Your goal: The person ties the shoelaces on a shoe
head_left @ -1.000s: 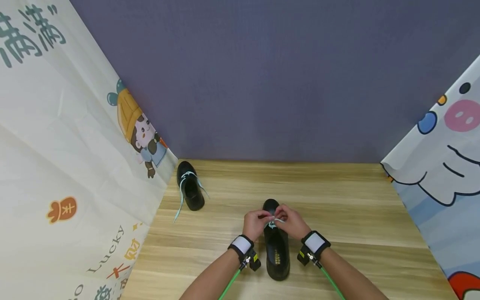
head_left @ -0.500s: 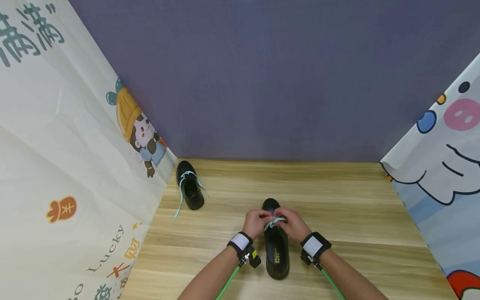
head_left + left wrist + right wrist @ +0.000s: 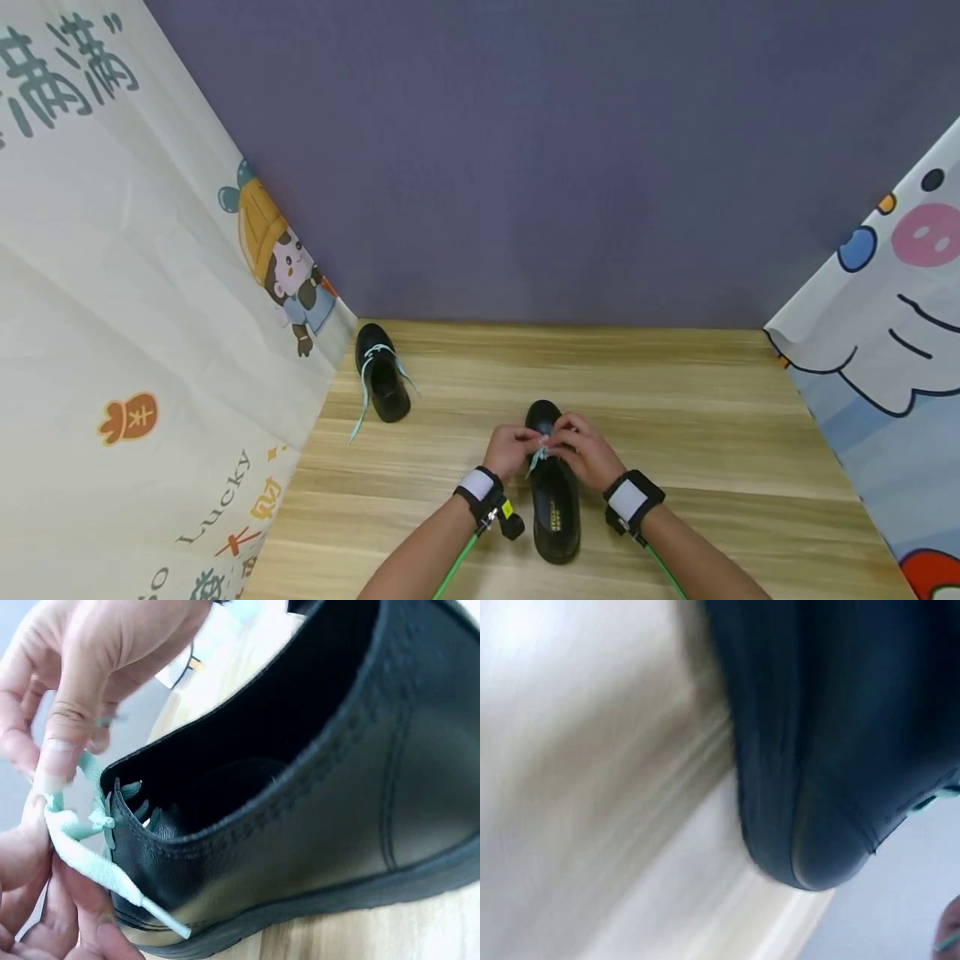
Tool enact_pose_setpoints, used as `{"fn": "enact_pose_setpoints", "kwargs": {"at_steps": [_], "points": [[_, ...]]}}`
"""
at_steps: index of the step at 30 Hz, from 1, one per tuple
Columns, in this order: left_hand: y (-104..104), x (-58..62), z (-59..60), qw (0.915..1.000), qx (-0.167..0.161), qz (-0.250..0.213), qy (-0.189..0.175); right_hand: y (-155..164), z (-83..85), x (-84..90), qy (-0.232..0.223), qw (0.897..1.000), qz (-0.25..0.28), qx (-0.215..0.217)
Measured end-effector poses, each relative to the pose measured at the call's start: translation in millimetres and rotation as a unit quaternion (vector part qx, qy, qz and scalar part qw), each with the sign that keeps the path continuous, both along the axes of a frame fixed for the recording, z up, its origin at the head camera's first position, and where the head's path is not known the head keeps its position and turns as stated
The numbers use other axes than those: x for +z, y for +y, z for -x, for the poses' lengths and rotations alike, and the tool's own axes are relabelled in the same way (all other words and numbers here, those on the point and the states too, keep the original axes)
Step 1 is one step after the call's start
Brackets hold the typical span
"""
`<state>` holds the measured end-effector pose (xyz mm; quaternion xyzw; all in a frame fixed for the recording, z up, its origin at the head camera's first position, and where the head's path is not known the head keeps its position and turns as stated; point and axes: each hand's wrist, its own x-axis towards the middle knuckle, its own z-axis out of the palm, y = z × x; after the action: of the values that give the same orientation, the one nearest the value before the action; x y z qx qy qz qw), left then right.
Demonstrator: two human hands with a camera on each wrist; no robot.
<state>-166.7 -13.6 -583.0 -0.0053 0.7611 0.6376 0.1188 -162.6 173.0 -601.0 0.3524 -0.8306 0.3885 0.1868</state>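
Black shoe [image 3: 555,500] stands on the counter [image 3: 712,400], toe pointing at the middle of the far edge. My left hand [image 3: 512,450] and right hand [image 3: 588,456] both pinch its mint lace [image 3: 97,864]. Head view only: second shoe [image 3: 386,383], laces [image 3: 365,387] loose, near the far left corner. Left wrist view adds a small knot [image 3: 103,819], tipped lace end [image 3: 166,919], side stitching [image 3: 391,780]. Right wrist view, blurred: rounded toe cap [image 3: 832,859], thick dark sole [image 3: 766,780].

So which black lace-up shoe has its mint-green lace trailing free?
The left black shoe near the white printed sheet: its loose lace trails untouched. The left hand and right hand pinch the lace of the other shoe.
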Motion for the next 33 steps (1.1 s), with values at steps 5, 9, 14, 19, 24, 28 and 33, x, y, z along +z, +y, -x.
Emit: {"fn": "enact_pose_setpoints", "kwargs": {"at_steps": [5,9,14,19,24,28,33], "points": [[1,-6.2,2.6,0.9991,0.041,-0.007,-0.009,4,-0.4,-5.4,-0.009,1.000,0.021,-0.010],[-3,-13.3,3.0,0.9981,0.056,0.026,0.006,9,-2.8,-9.4,-0.010,0.999,0.025,-0.025],[-9,-16.2,1.7,0.9962,0.050,0.062,0.034,15,-7.3,-10.8,-0.038,0.999,0.030,-0.023],[-13,-20.8,-0.6,0.9936,0.053,0.088,0.046,19,-11.7,-11.0,-0.068,0.997,0.032,-0.003],[-18,-25.8,-4.2,0.9922,0.047,0.099,0.061,22,-16.2,-11.8,-0.080,0.996,0.030,-0.002],[-24,-26.6,-5.5,0.9902,0.051,0.111,0.068,24,-17.5,-10.9,-0.075,0.997,0.014,-0.004],[-29,-28.9,-6.7,0.9844,0.052,0.142,0.090,26,-18.0,-11.0,-0.069,0.998,0.005,0.001]]}}
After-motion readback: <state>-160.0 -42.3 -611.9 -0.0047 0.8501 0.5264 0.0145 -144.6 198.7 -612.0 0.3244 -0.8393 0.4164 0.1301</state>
